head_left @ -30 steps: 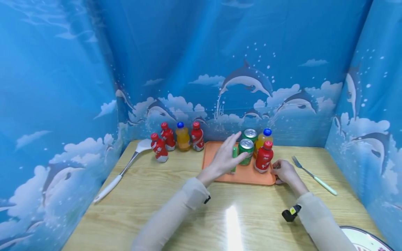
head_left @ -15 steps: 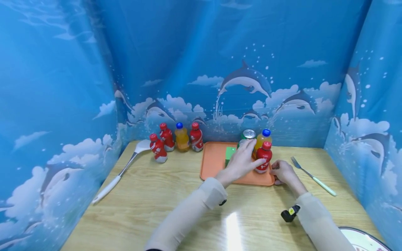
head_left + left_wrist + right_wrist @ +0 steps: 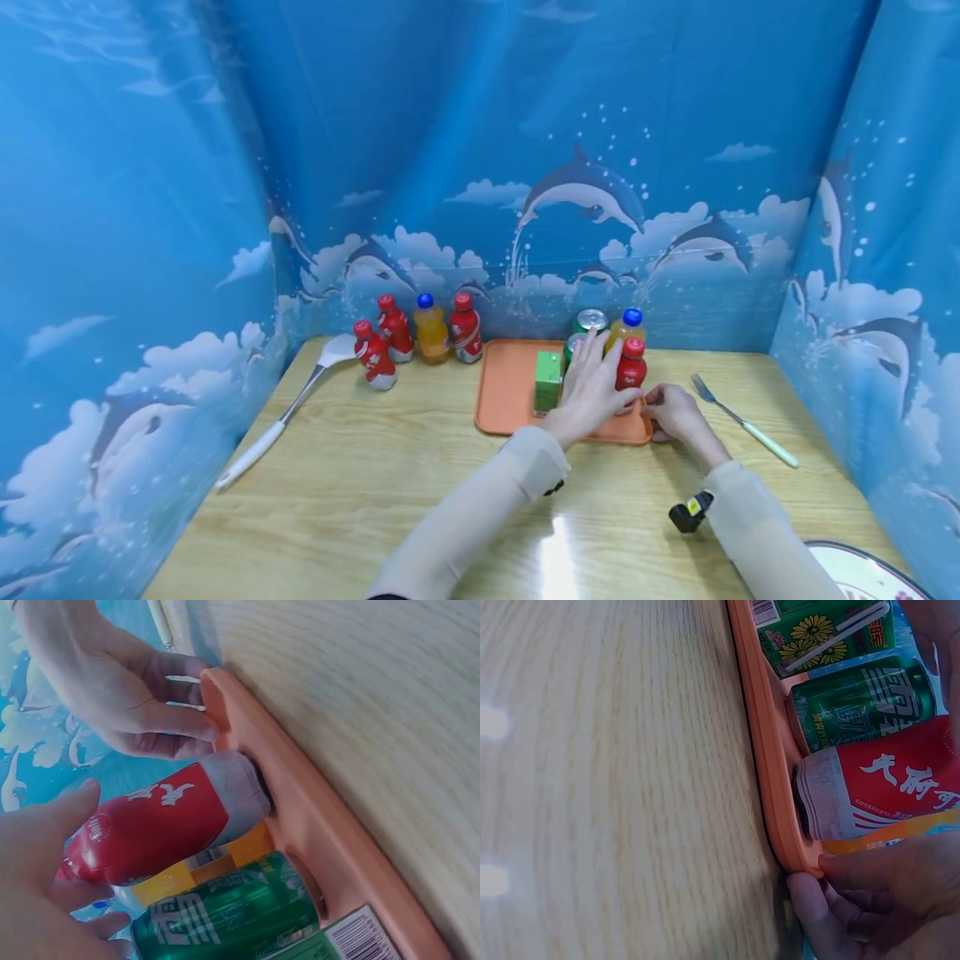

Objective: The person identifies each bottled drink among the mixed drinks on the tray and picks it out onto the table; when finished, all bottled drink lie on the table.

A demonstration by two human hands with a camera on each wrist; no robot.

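In the head view my left hand (image 3: 592, 387) reaches over the orange tray (image 3: 504, 392), fingers spread beside a red bottle (image 3: 632, 367). The left wrist view shows its thumb and fingers on either side of that bottle's upper part, apparently without a grip. My right hand (image 3: 675, 410) pinches the tray's near right corner between thumb and finger, plainest in the right wrist view. The bottle stands upright on the tray with a green can (image 3: 862, 701), a second green can (image 3: 591, 320) behind, a blue-capped orange drink bottle (image 3: 628, 327) and a green drink carton (image 3: 547, 383).
Left of the tray stand several bottles, red ones (image 3: 375, 354) and an orange one (image 3: 432, 333). A white-handled spatula (image 3: 258, 450) lies at the left, a fork (image 3: 750, 425) at the right. A plate (image 3: 855, 567) shows at the near right. Blue curtains (image 3: 420, 167) enclose the table.
My left hand has moved right, from beside the green carton and the near can to the red bottle. The carton shows free of it now. My right hand stays on the tray corner.
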